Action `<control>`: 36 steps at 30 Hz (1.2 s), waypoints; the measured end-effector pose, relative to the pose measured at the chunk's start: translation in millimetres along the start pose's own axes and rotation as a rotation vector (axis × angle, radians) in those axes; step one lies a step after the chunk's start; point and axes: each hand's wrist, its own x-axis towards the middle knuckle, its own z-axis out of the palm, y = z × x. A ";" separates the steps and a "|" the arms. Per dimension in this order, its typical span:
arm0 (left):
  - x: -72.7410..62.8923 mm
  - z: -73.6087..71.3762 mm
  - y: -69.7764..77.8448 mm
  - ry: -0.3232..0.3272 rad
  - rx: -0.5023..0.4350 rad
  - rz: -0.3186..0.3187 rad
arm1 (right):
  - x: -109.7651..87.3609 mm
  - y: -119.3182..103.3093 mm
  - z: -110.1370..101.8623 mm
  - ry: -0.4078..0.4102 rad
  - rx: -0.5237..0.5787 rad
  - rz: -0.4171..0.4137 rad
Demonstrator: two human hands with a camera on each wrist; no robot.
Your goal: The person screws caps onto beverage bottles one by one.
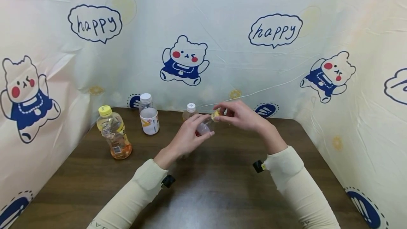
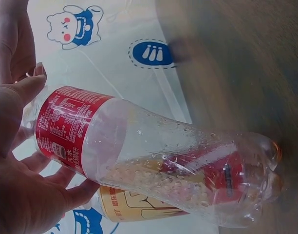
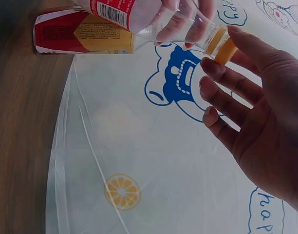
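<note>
A clear plastic soda bottle (image 2: 154,146) with a red label stands slightly tilted between the hands. My left hand (image 1: 187,133) grips it around its upper part, thumb on one side and fingers on the other. At the bottle's mouth, my right hand (image 1: 245,116) pinches the yellow cap (image 3: 222,46) between thumb and index finger; its other fingers are loosely bent. Close behind the bottle is a red and gold can (image 3: 83,31). Past the left fingers in the head view, a small bottle with a white cap (image 1: 190,107) shows only its top.
At the left stands a large bottle with a yellow cap (image 1: 111,130) and some orange-brown liquid. Near the back edge are a white printed container (image 1: 149,122) and a clear white-capped bottle (image 1: 146,99) behind it. A printed curtain (image 1: 222,10) surrounds the brown table (image 1: 206,193).
</note>
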 end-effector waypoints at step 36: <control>0.7 0.3 -1.6 -0.022 -0.002 0.008 | -2.7 -4.9 -12.9 -0.022 -0.098 0.060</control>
